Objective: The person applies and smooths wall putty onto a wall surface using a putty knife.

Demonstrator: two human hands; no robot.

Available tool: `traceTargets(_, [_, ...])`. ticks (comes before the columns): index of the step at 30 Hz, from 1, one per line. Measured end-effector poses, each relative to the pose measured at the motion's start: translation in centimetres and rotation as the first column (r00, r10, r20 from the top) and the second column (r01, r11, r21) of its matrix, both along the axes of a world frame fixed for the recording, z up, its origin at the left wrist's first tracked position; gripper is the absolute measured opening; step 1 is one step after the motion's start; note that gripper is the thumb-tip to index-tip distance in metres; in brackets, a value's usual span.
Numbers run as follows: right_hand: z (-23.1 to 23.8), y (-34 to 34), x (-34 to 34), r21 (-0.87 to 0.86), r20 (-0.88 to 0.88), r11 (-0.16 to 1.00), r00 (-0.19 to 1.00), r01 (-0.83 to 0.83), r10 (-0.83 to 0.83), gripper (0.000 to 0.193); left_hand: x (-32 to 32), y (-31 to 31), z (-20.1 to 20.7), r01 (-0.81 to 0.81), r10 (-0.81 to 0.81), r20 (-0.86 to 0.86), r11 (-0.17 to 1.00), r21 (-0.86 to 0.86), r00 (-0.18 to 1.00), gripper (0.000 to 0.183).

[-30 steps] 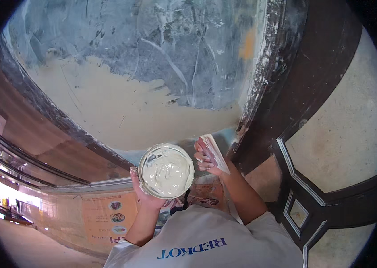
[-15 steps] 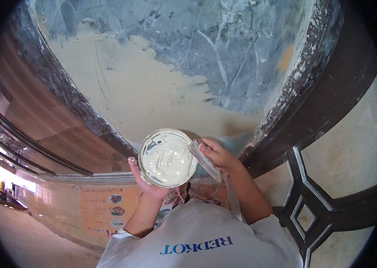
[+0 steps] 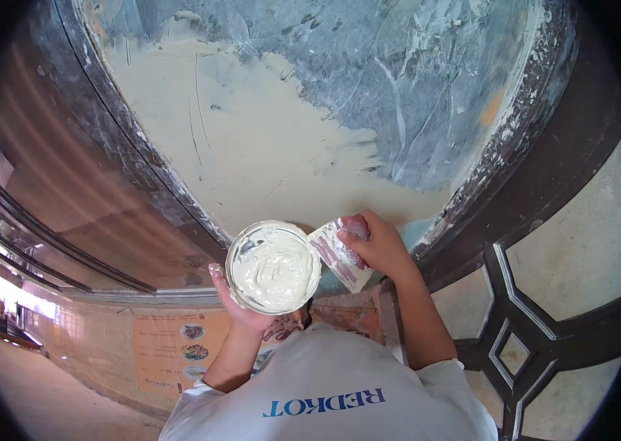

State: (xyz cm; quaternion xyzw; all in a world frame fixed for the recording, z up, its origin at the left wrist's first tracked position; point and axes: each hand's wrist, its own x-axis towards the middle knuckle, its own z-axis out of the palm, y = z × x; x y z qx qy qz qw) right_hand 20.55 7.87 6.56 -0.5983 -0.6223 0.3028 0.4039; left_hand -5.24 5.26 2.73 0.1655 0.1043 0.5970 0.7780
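My left hand supports a round tub from its near left side, with fingers around the outside. Thick cream-coloured putty lies inside it, glossy and swirled. A wide putty knife with a reddish grip is held in my right hand, fingers closed around it. Its flat face, smeared with cream putty, is turned up. The blade edge meets or overhangs the tub's right rim; whether they touch I cannot tell. Ahead, a blue-grey panel carries a broad smooth cream coat over its left and lower parts.
Dark worn frame strips border the panel on both sides. To the right is a dark lattice with pale panes. Brown reflective panels stand at left. An orange printed sheet lies below my left forearm.
My right hand has turned the putty knife so its smeared broad face now shows, instead of nearly edge-on. The tub has barely moved. The panel has shifted slightly right and up in view.
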Motion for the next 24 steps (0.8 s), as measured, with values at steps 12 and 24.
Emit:
traceTargets(12, [6.9, -1.7, 0.1, 0.051, 0.115, 0.982, 0.978, -0.183, 0.176, 0.043, 0.0, 0.3, 1.0, 0.082, -0.080, 0.073, 0.996, -0.031, 0.994, 0.077])
traceTargets(24, [9.6, -0.8, -3.0, 0.073, 0.597, 0.880, 0.727, -0.470, 0.339, 0.042, 2.0, -2.6, 1.0, 0.184, -0.171, 0.118, 0.976, -0.115, 0.978, 0.078])
